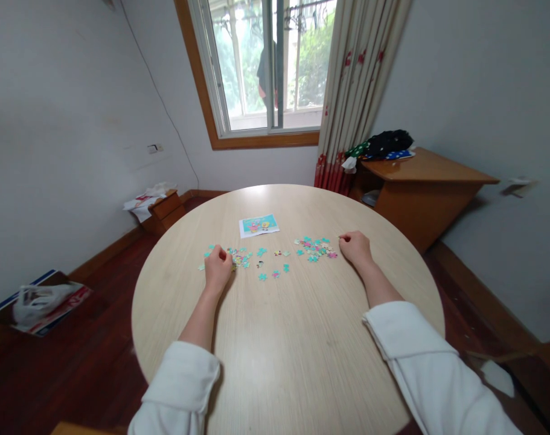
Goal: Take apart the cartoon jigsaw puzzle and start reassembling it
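Loose jigsaw puzzle pieces, mostly turquoise with some pink and yellow, lie in two clusters on the round table (275, 362). My left hand (218, 267) is closed at the left cluster (241, 258), its fingers curled in; whatever they hold is hidden. To the right of the other cluster (314, 246), my right hand (357, 248) is closed in a pinch, and I cannot make out anything in it. Between the clusters are several scattered pieces, among them a pink one (276, 274) and a turquoise one (262, 277). Behind them lies a picture sheet (259, 225) with cartoon figures on turquoise.
A wooden desk (431, 166) with dark clothing (389, 144) on it stands at the right, by the curtain (363, 72). At the left are a small wooden cabinet (168, 211) with papers and a box with a plastic bag (41, 302) on the floor. A window (270, 66) is ahead.
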